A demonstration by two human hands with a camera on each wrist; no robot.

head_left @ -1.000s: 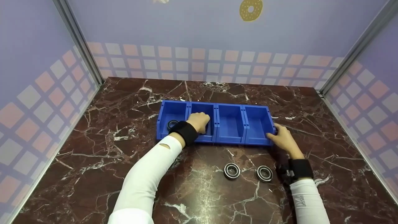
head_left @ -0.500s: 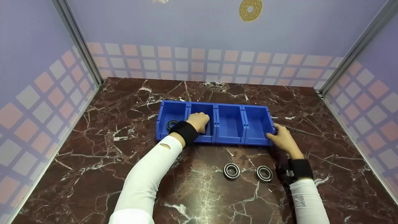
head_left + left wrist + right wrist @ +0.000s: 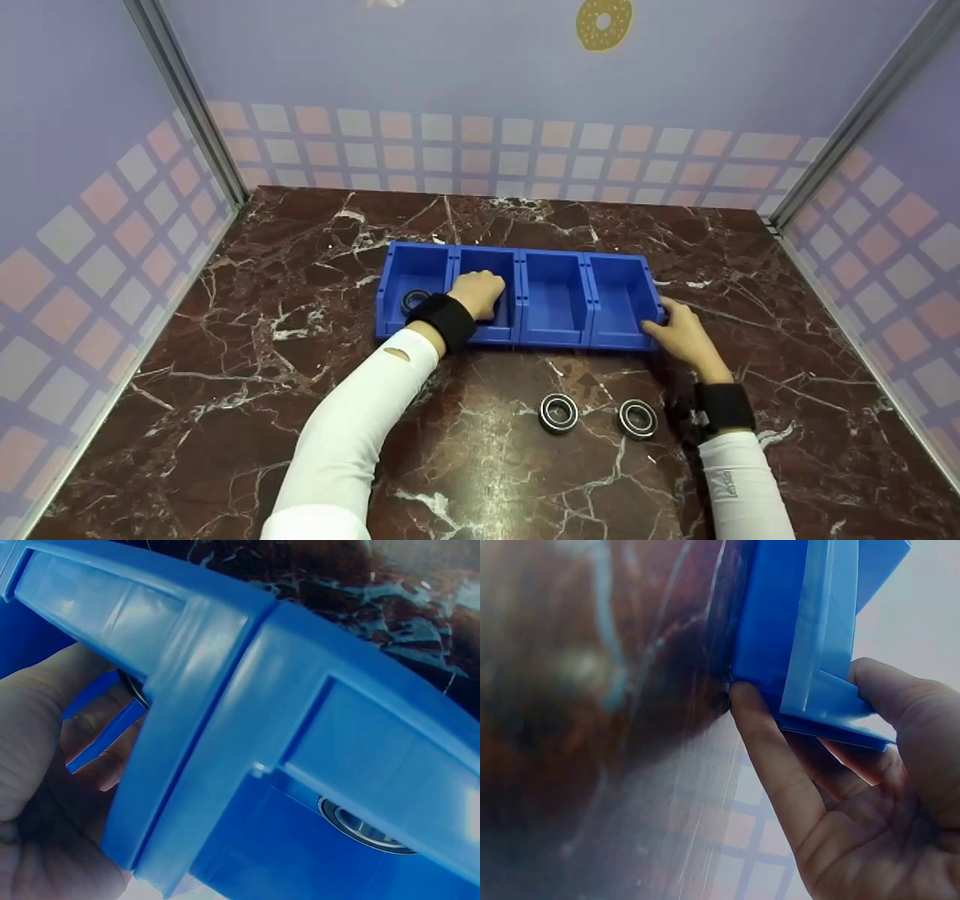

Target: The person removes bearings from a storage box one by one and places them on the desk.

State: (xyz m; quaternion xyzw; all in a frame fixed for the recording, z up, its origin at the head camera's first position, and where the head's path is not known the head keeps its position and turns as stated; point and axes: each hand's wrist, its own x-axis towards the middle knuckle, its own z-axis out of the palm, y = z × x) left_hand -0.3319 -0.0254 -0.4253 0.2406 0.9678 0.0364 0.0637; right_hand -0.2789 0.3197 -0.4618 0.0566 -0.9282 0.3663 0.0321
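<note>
In the head view a row of blue parts bins (image 3: 555,339) stands on the table. My left hand (image 3: 478,294) reaches into the second bin from the left. In the left wrist view its thumb and curled fingers close on a ball bearing (image 3: 135,690), mostly hidden behind the bin's front wall. Another bearing (image 3: 416,301) lies in the leftmost bin, partly covered by the wristband. My right hand (image 3: 681,334) grips the side wall of the rightmost bin, thumb inside and fingers outside, as the right wrist view also shows.
Two more bearings, a left one (image 3: 559,413) and a right one (image 3: 637,419), lie flat on the dark marbled table (image 3: 300,420) in front of the bins. Patterned panels (image 3: 517,82) enclose the table at the back and sides.
</note>
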